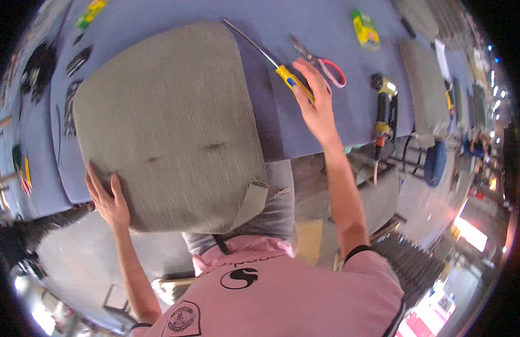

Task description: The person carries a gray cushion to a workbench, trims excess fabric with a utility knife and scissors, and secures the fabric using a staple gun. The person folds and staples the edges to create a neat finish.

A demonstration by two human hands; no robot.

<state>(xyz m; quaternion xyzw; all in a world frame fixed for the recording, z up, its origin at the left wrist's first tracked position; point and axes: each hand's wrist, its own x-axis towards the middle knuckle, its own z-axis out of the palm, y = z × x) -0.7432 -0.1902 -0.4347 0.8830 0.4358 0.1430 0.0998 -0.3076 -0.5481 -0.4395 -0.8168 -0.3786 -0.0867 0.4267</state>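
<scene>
A large grey-green fabric-covered seat panel (170,112) lies on the blue table and overhangs its near edge towards me. Along its near edge a loose fabric flap (252,199) sticks up, with frayed threads. My left hand (110,201) rests against the panel's lower left edge, fingers spread and thumb on the fabric. To the right of the panel is a long screwdriver (285,74) with a yellow and blue handle. My right hand (317,106) is over its handle end, thumb and fingers stretched apart. Scissors (329,70) with red and white handles lie just beyond that hand.
A yellow and black power tool (385,106) lies on the right of the table (333,129), with a yellow-green packet (365,30) farther back. More grey panels (425,90) are at far right. Black items (38,70) and yellow-handled tools (27,177) lie at far left.
</scene>
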